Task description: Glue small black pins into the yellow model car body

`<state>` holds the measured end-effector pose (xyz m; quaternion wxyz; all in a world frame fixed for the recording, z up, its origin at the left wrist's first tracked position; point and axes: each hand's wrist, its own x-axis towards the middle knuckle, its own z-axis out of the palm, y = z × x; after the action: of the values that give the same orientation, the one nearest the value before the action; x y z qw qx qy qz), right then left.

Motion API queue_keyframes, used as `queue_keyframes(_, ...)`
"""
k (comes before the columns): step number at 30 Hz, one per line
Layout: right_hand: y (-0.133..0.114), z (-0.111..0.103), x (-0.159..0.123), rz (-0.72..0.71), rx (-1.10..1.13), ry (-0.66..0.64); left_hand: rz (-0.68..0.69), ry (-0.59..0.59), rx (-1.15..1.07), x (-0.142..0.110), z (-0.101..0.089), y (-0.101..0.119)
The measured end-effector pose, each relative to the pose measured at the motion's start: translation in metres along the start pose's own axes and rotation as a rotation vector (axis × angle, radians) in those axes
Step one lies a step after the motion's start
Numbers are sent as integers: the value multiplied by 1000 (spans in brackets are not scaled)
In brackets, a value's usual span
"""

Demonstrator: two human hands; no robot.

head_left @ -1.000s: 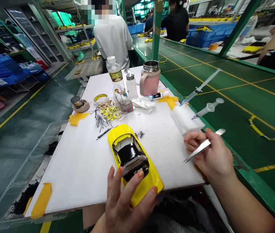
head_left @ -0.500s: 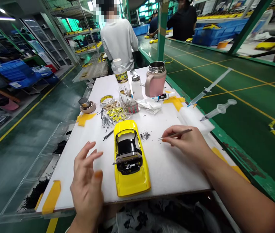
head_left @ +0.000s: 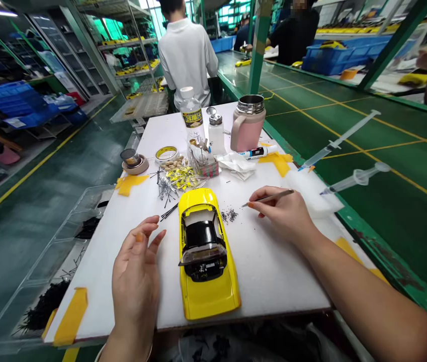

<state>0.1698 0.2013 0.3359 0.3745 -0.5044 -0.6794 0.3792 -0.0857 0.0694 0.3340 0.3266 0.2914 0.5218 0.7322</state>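
Observation:
A yellow model car [head_left: 207, 261] with a black interior lies on the white board [head_left: 258, 261] in front of me. My left hand [head_left: 137, 274] hovers just left of the car, fingers apart and holding nothing. My right hand [head_left: 286, 213] is closed on metal tweezers [head_left: 268, 198], whose tip points left at a small pile of dark specks [head_left: 229, 216] beside the car's far end.
At the board's far side stand a pink mug [head_left: 247, 123], a water bottle [head_left: 191, 113], a small white bottle [head_left: 216, 133], tape rolls [head_left: 135, 162], black pins [head_left: 165, 188] and a marker [head_left: 257, 151]. Two syringes [head_left: 356, 176] lie on the green conveyor. A person in white [head_left: 187, 53] stands beyond.
My left hand let go of the car, which now rests flat on the board. My right hand swung the tweezers left toward the dark specks.

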Motion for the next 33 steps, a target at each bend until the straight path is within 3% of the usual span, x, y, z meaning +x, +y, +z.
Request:
queue_keyframes(10, 3, 6, 2, -48, -66, 24, -7, 22, -21, 2, 0, -1)
queue_keyframes(33, 5, 6, 1, 5, -28, 31, -16, -17, -10, 2, -3, 1)
